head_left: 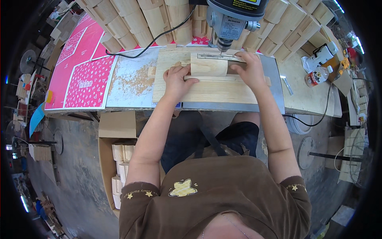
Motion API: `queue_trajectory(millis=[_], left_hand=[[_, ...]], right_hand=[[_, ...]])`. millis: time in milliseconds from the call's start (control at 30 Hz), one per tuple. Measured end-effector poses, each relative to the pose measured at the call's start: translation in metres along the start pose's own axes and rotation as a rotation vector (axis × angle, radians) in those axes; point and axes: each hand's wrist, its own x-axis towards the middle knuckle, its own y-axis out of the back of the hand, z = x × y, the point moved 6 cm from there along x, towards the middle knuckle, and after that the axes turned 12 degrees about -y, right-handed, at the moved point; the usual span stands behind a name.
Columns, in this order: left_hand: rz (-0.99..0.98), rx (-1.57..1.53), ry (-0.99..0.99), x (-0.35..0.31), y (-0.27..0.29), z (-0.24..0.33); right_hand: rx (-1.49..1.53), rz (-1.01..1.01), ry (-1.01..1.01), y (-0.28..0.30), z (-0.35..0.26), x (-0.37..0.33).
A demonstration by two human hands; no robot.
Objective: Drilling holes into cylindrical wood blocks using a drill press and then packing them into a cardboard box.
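A pale wooden block (209,68) lies on a flat wooden board (219,96), under the chuck (225,44) of a bench drill. My left hand (178,82) grips the block's left end, thumb along its near edge. At the right end, my right hand (250,68) has its fingers and thumb closed around the block's far corner. A slotted metal strip (217,56) runs along the block's far side, right below the drill bit. Near the block, a long wooden strip (223,79) crosses the board. The palms hide both block ends.
Stacked wooden blocks (151,20) line the table's back. Sawdust (133,79) covers the tabletop left of the board. A black cable (159,38) loops behind it. To the right stand a bottle (318,75) and a pen-like tool (287,85). A cardboard box (105,167) of blocks sits below left.
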Motion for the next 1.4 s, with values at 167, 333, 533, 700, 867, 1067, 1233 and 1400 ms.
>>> queue_trajectory(millis=[167, 333, 533, 700, 867, 1067, 1233, 1400], left_hand=[[0.016, -0.047, -0.02, 0.0, 0.0, -0.003], [0.004, -0.038, -0.024, -0.003, -0.001, -0.005], [-0.001, -0.054, -0.036, 0.005, -0.007, 0.001], [0.0, -0.031, -0.018, -0.005, 0.0, -0.005], [0.005, -0.04, -0.023, -0.004, 0.001, -0.005], [-0.003, -0.046, -0.046, 0.003, -0.003, 0.003], [0.015, -0.001, -0.036, -0.003, -0.001, -0.004], [0.042, 0.012, -0.068, 0.002, -0.007, 0.015]], right_hand=[[0.54, 0.212, 0.018, 0.07, 0.01, 0.028], [0.562, 0.928, 0.072, 0.158, -0.063, 0.091], [0.251, 0.222, -0.179, 0.144, -0.037, 0.142], [-0.02, 0.269, -0.075, 0.148, -0.061, 0.06], [0.349, 0.364, -0.037, 0.106, -0.055, -0.01], [0.393, 0.497, 0.078, 0.054, -0.024, -0.023], [0.291, 0.455, 0.149, 0.086, -0.039, -0.008], [0.289, 0.577, 0.067, 0.153, -0.074, 0.084]])
